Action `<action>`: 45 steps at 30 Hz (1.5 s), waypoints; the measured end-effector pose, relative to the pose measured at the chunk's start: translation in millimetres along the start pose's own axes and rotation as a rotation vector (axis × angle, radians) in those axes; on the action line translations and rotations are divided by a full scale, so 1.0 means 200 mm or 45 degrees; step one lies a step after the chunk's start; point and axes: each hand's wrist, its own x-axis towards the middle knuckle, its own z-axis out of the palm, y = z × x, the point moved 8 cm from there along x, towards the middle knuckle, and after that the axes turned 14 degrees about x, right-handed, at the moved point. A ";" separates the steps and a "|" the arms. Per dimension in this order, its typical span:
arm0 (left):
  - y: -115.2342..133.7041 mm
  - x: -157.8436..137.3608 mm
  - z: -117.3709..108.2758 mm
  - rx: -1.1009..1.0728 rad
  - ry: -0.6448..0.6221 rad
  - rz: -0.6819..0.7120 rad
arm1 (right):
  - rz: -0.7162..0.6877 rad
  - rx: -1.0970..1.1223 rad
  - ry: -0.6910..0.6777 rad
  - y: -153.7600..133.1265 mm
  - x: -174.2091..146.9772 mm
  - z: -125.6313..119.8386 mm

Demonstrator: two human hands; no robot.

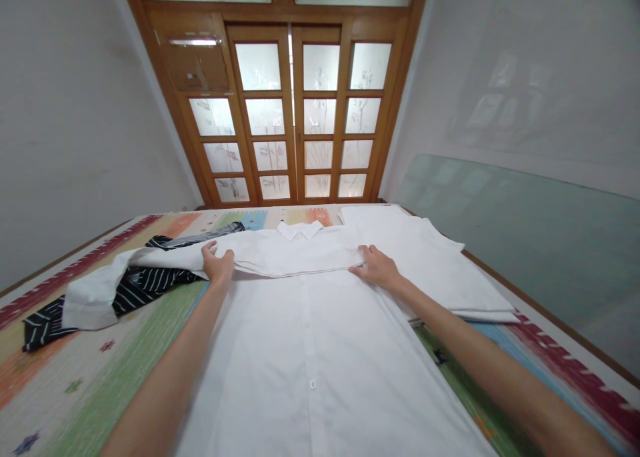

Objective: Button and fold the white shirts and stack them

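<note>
A white button-up shirt [307, 350] lies spread in front of me, buttons up, its collar [299, 230] at the far end. A layered white band of cloth, apparently a sleeve, crosses its chest just below the collar. My left hand [218, 263] pinches this band at the left side of the chest. At the band's right end, my right hand [376, 267] grips its edge between thumb and fingers. On the left, a white sleeve [93, 297] trails over a black cloth with white stripes [150, 287].
A stack of folded white cloth [425, 263] lies on the right, beside the shirt. Underneath is a multicoloured striped bed cover [135, 370]. Beyond the far edge stand wooden doors with glass panes [295, 117]. A pale green panel [525, 223] lines the right wall.
</note>
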 end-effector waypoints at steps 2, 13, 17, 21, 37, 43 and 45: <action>-0.01 0.01 0.01 -0.017 -0.010 0.006 | -0.014 -0.036 -0.004 0.02 -0.01 -0.03; -0.11 -0.06 0.03 -0.210 0.155 -0.215 | -0.014 -0.237 0.039 -0.06 0.03 0.01; -0.10 -0.10 0.04 -0.204 0.149 -0.092 | 0.027 -0.271 0.124 -0.01 0.02 0.01; -0.09 -0.11 0.06 -0.146 0.105 0.012 | 0.064 -0.289 0.200 0.04 0.02 -0.03; -0.02 -0.12 0.09 0.152 0.015 0.251 | 0.076 -0.025 -0.336 0.19 0.17 0.01; 0.19 -0.32 0.02 0.286 0.331 0.764 | 0.035 0.160 -0.058 0.24 0.41 -0.16; 0.29 -0.45 0.06 0.288 0.278 1.041 | 0.020 0.266 -0.025 0.24 0.47 -0.16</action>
